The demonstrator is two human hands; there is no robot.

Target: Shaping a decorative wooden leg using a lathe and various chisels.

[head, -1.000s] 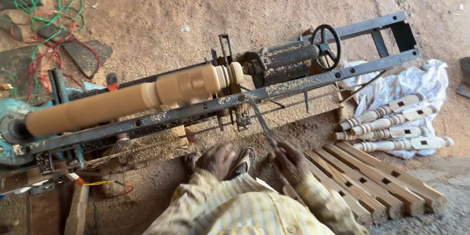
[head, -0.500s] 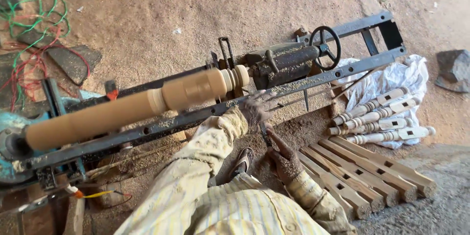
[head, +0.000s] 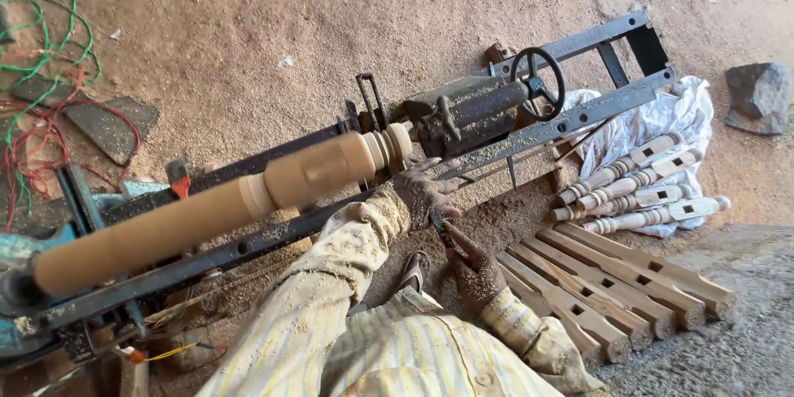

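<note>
A long wooden workpiece (head: 207,203) is mounted on a dark metal wood lathe (head: 463,112), its right end cut into rings. My left hand (head: 423,190) reaches up to the lathe rail just below that ringed end and touches a long metal turning tool (head: 496,167) lying along the rail. My right hand (head: 471,260) sits lower and grips the tool's dark handle end. Both hands and my striped sleeves are covered in sawdust.
Several square wooden legs with mortise holes (head: 616,281) lie on the ground at right. Turned pale spindles (head: 637,190) rest on a white cloth (head: 678,116). A rock (head: 759,95) lies far right. Green and red wires (head: 41,58) are at left. My sandalled foot (head: 415,266) is below.
My left hand has risen from my lap to the lathe rail near the ringed end. My right hand has moved up with the tool handle. The view has shifted slightly.
</note>
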